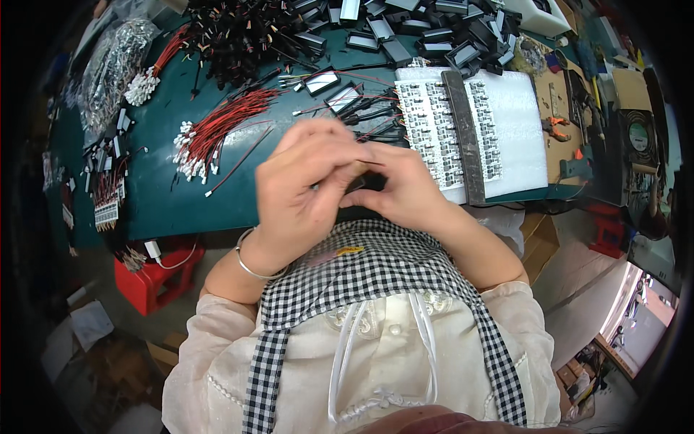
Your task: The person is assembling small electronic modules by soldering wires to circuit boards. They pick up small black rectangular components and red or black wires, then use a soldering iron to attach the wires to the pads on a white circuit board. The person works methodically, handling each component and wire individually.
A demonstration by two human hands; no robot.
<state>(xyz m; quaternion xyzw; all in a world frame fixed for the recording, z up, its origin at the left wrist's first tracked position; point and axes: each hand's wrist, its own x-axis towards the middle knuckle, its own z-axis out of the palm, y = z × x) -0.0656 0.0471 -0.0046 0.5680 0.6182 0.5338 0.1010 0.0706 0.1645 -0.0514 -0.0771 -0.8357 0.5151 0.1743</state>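
My left hand [307, 184] and my right hand [408, 181] meet in front of my chest, over the near edge of the table. The fingers of both are closed and pressed together around something small and mostly hidden. A thin dark line, perhaps a wire, shows between the fingertips. The left hand is slightly smeared by motion. Beyond the hands lie a bundle of red wires [235, 119] with white connectors, a single red wire [238, 163], and black cables [354, 105] beside small circuit boards [426, 119].
A dark metal bar [463, 137] lies across the boards on a white foam sheet [524, 137]. Black plastic housings [434, 36] and black cables [238, 36] are heaped at the back of the green table [155, 195]. Below it stands a red stool [155, 282].
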